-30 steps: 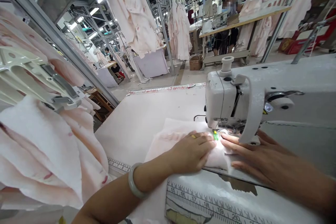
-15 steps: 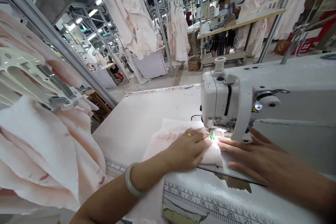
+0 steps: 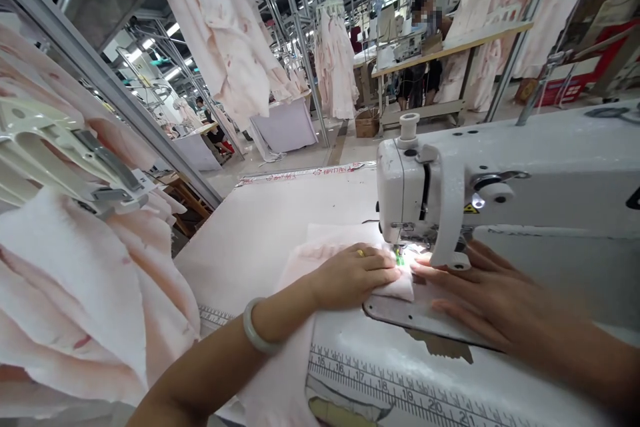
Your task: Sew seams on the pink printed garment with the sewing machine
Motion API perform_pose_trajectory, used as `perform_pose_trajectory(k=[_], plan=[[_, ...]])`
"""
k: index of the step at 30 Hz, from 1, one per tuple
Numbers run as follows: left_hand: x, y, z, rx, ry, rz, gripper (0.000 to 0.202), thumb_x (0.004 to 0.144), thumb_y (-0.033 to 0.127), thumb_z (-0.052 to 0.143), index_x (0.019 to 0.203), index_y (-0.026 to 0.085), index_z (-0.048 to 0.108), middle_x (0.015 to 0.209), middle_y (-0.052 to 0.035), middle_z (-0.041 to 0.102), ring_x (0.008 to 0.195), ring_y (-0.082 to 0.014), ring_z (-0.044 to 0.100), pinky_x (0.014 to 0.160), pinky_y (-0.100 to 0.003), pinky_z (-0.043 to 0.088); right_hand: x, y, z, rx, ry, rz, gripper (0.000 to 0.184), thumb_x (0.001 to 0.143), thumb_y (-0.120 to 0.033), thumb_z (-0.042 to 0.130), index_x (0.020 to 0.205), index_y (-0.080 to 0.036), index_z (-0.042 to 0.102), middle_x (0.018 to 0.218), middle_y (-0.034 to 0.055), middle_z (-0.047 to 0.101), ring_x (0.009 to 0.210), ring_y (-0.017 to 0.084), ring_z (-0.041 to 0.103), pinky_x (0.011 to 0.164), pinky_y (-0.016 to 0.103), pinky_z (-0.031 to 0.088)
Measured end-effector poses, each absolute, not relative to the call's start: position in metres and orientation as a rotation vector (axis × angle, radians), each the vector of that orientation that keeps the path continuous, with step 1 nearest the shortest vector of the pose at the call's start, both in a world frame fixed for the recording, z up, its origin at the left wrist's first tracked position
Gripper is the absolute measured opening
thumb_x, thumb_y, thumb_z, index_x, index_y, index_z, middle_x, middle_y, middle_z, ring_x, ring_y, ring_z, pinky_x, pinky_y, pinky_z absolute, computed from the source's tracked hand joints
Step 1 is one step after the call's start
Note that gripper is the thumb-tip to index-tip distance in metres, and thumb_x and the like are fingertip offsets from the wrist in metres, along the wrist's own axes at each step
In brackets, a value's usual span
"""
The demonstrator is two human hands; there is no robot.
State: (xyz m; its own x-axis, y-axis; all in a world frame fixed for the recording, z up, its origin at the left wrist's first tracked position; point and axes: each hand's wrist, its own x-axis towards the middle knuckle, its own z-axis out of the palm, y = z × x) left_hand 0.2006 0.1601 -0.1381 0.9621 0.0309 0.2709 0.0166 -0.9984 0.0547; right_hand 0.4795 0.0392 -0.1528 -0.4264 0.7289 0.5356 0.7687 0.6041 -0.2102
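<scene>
Pale pink fabric [image 3: 320,255] lies under the needle of a white sewing machine [image 3: 407,193], whose lamp lights the stitching spot. Flat on the cloth, just left of the green-marked presser foot [image 3: 399,256], rests my left hand [image 3: 353,275] with fingers stretched out. My right hand [image 3: 487,290] lies to the right of the foot, fingers extended and spread, its fingertips at the cloth's right edge. Part of that hand is behind the machine's curved white guard [image 3: 450,213]. The fabric trails down past my left forearm toward the table's front edge.
At left, a white hanger clamp [image 3: 75,153] holds pink garments [image 3: 90,293] beside the table. A printed ruler strip [image 3: 390,383] runs along the front edge. Metal posts and hanging garments stand behind. A person [image 3: 425,27] sits at another table across the aisle.
The fabric has moved away from me under the needle, baring more of the metal plate in front. Both hands stay beside the presser foot, and the view has shifted slightly.
</scene>
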Motion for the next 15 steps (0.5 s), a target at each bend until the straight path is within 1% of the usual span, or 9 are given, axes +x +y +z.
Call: perform_pose_trajectory(k=[2, 3, 5, 8, 10, 12, 14, 15], plan=[[0.199, 0.157, -0.139, 3.086, 0.019, 0.401, 0.037, 0.112, 0.009, 0.047, 0.135, 0.018, 0.074, 0.135, -0.012, 0.079, 0.137, -0.0232, 0.068, 0.125, -0.041, 0.05, 0.478, 0.038, -0.158, -1.081, -2.337, -0.09, 0.042, 0.116, -0.051, 0.054, 0.152, -0.036, 0.07, 0.136, 0.0018, 0.081, 0.118, 0.027, 0.079, 0.13, 0.051, 0.044], [0.199, 0.156, -0.139, 3.089, 0.001, 0.379, 0.038, 0.112, 0.008, 0.047, 0.134, 0.02, 0.075, 0.136, -0.01, 0.079, 0.136, -0.0222, 0.068, 0.125, -0.041, 0.049, 0.477, 0.037, -0.16, -1.053, -2.364, -0.087, 0.044, 0.116, -0.051, 0.054, 0.156, -0.037, 0.066, 0.14, 0.0023, 0.078, 0.119, 0.028, 0.079, 0.129, 0.053, 0.045], [0.199, 0.155, -0.14, 3.078, -0.037, 0.349, 0.039, 0.112, 0.007, 0.047, 0.131, 0.023, 0.077, 0.135, -0.0074, 0.08, 0.134, -0.0203, 0.069, 0.124, -0.039, 0.049, 0.476, 0.037, -0.163, -1.038, -2.376, -0.073, 0.047, 0.115, -0.051, 0.056, 0.161, -0.039, 0.061, 0.142, 0.0013, 0.078, 0.117, 0.027, 0.08, 0.127, 0.054, 0.048], [0.201, 0.159, -0.141, 3.057, -0.04, 0.343, 0.038, 0.112, 0.007, 0.05, 0.131, 0.022, 0.078, 0.134, -0.0079, 0.08, 0.133, -0.0205, 0.07, 0.123, -0.039, 0.05, 0.474, 0.038, -0.165, -1.05, -2.367, -0.087, 0.051, 0.114, -0.051, 0.059, 0.165, -0.041, 0.055, 0.139, -0.0002, 0.079, 0.112, 0.026, 0.081, 0.124, 0.053, 0.05], [0.204, 0.163, -0.141, 3.05, -0.005, 0.346, 0.037, 0.112, 0.007, 0.051, 0.133, 0.022, 0.077, 0.134, -0.0091, 0.08, 0.134, -0.0218, 0.069, 0.124, -0.041, 0.051, 0.476, 0.039, -0.165, -1.073, -2.366, -0.104, 0.051, 0.115, -0.052, 0.058, 0.165, -0.04, 0.056, 0.139, -0.0001, 0.079, 0.114, 0.027, 0.081, 0.124, 0.053, 0.05], [0.206, 0.168, -0.141, 3.045, 0.037, 0.338, 0.038, 0.113, 0.008, 0.049, 0.135, 0.021, 0.077, 0.133, -0.0102, 0.08, 0.135, -0.023, 0.068, 0.124, -0.043, 0.052, 0.478, 0.04, -0.164, -1.119, -2.355, -0.108, 0.049, 0.116, -0.054, 0.055, 0.162, -0.037, 0.059, 0.136, 0.0013, 0.08, 0.115, 0.028, 0.08, 0.125, 0.056, 0.048], [0.207, 0.171, -0.14, 3.04, 0.062, 0.322, 0.039, 0.114, 0.008, 0.046, 0.135, 0.02, 0.077, 0.132, -0.011, 0.081, 0.138, -0.0237, 0.067, 0.124, -0.045, 0.052, 0.479, 0.041, -0.161, -1.163, -2.34, -0.093, 0.047, 0.117, -0.056, 0.052, 0.154, -0.033, 0.066, 0.129, 0.0036, 0.083, 0.112, 0.03, 0.08, 0.126, 0.061, 0.046], [0.207, 0.172, -0.14, 3.037, 0.065, 0.324, 0.04, 0.114, 0.009, 0.044, 0.134, 0.019, 0.077, 0.131, -0.0114, 0.081, 0.138, -0.0237, 0.067, 0.125, -0.045, 0.052, 0.48, 0.041, -0.16, -1.171, -2.337, -0.08, 0.046, 0.117, -0.056, 0.051, 0.151, -0.032, 0.069, 0.123, 0.0042, 0.084, 0.107, 0.03, 0.08, 0.124, 0.063, 0.047]])
